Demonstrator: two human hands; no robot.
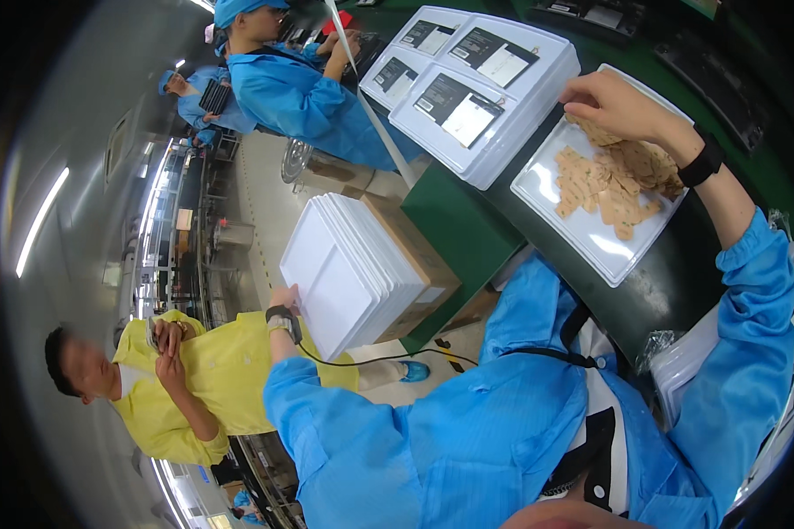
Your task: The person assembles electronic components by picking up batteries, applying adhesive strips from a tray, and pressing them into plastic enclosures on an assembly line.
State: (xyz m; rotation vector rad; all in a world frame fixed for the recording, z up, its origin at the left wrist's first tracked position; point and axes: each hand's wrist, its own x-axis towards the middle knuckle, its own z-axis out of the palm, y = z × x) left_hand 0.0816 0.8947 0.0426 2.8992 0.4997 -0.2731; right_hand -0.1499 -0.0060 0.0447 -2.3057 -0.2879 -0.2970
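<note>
My left hand (284,300), with a strap on the wrist, grips the edge of a white plastic tray (331,278) at the near face of a stack. Part of its fingers is hidden by that edge. Over a shallow white tray (582,251) on the dark green bench, my right hand (604,99) has its fingers curled down and drawn together. Loose tan, flat cut pieces (622,181) lie heaped under and beside it. Whether a piece is pinched in the fingers cannot be made out. A black band circles the right wrist.
White trays holding black-and-white flat parts (472,97) are stacked beside the tan pieces. A cardboard box (415,256) sits against the tray stack. Dark flat parts (710,93) line the bench's far side. A person in yellow (229,370) stands at left; another in blue (291,97) works beyond.
</note>
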